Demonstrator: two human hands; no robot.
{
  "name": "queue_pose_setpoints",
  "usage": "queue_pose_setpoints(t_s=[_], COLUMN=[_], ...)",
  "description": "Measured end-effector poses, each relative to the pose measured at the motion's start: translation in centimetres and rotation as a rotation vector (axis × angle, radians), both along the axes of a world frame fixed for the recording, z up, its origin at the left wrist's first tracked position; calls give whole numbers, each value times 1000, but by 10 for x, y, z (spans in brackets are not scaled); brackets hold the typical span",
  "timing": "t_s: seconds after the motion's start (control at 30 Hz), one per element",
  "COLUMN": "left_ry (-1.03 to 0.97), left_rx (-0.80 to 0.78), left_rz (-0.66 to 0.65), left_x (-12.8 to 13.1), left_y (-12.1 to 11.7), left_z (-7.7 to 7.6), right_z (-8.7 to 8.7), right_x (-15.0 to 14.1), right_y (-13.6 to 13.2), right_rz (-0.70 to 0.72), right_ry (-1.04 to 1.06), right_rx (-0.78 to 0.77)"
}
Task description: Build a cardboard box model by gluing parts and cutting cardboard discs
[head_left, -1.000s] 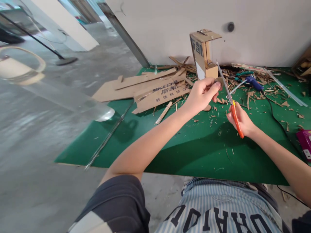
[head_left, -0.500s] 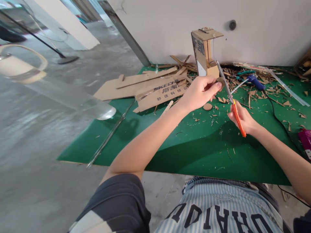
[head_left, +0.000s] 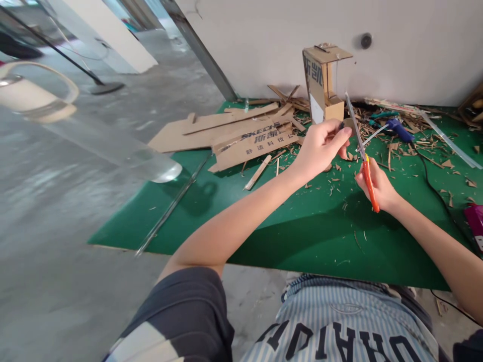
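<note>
Over the green table (head_left: 287,246), my left hand (head_left: 325,143) pinches a small rounded piece of cardboard (head_left: 348,123) between thumb and fingers. My right hand (head_left: 379,183) is wrapped round the orange handles of a pair of scissors (head_left: 369,182). The blades point up and away, right beside the cardboard piece; whether they are biting into it I cannot tell. Behind my left hand stands an upright cardboard structure (head_left: 314,83) with a flat top and dark printed characters.
Cardboard sheets (head_left: 260,141) lie left of my hands. Scraps and a blue glue gun (head_left: 400,130) with its black cord lie to the right. A purple box-like object (head_left: 474,223) sits at the right edge. A blurred clear tube-like object (head_left: 124,151) juts in from the left.
My left hand and the cardboard piece have shifted slightly right. The scissors have turned a little more upright in my right hand. The view has shifted slightly too.
</note>
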State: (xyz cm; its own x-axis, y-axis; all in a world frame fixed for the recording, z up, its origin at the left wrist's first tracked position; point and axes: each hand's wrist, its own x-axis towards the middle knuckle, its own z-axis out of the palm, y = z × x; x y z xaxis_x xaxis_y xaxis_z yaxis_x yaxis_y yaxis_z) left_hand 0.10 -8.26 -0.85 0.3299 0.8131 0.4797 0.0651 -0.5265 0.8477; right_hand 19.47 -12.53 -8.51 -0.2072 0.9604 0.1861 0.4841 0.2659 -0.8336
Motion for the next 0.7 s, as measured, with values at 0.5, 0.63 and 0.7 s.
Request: queue_pose_setpoints(t_s=[0.5, 0.63, 0.7], left_ry=[285, 331, 342], left_rx=[8, 38, 61], left_rz=[-68, -58, -48], left_x=[-20, -26, -29], left_y=[8, 7, 8], left_z=[20, 25, 26], right_z=[8, 8, 8], right_x=[15, 15, 16], right_y=[3, 3, 2], right_rz=[217, 197, 193], right_ry=[-90, -158, -178], right_rx=[26, 77, 72])
